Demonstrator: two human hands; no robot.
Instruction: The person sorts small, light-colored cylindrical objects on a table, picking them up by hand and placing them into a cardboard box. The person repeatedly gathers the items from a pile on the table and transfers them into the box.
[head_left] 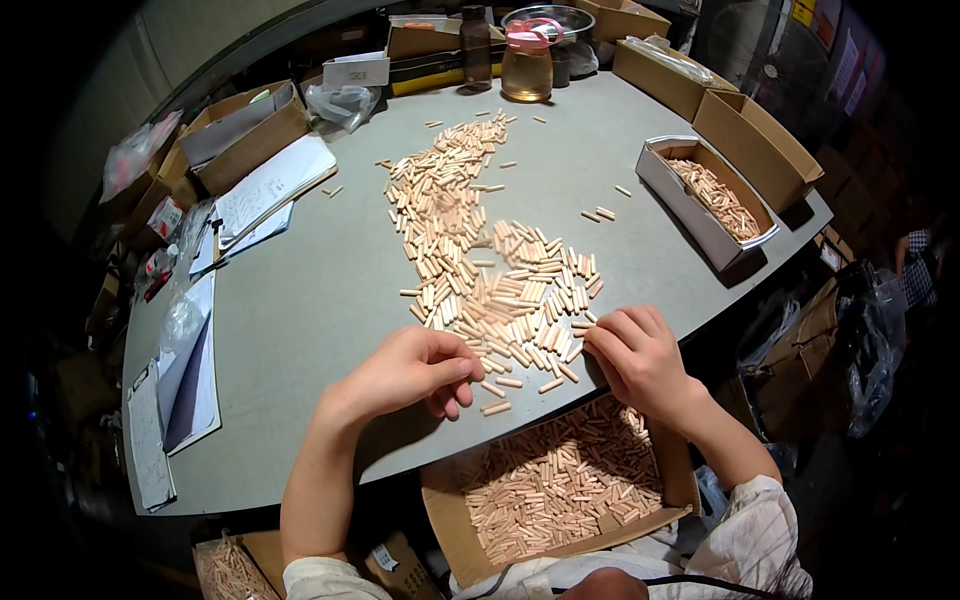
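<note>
Many small pale wooden dowel pins (pixel 520 290) are spread over the grey table in a loose trail, widening toward the near edge. At its near left border is my left hand (pixel 425 372), fingers curled and thumb close to the index finger. My right hand (pixel 637 352) rests at the near right border, its fingers bent down and pressed together beside the outermost pins. What either hand may hold between its fingertips is hidden. Under the table edge, between my forearms, a cardboard box (pixel 685 470) holds a deep heap of the same pins.
A white carton (pixel 707 200) of pins stands at right, beside an open brown box (pixel 757 150). At the back are a pink-lidded jug (pixel 527 70) and a brown bottle (pixel 476 50). Notebooks (pixel 270 190), a clipboard (pixel 150 440) and open boxes (pixel 245 135) line the left.
</note>
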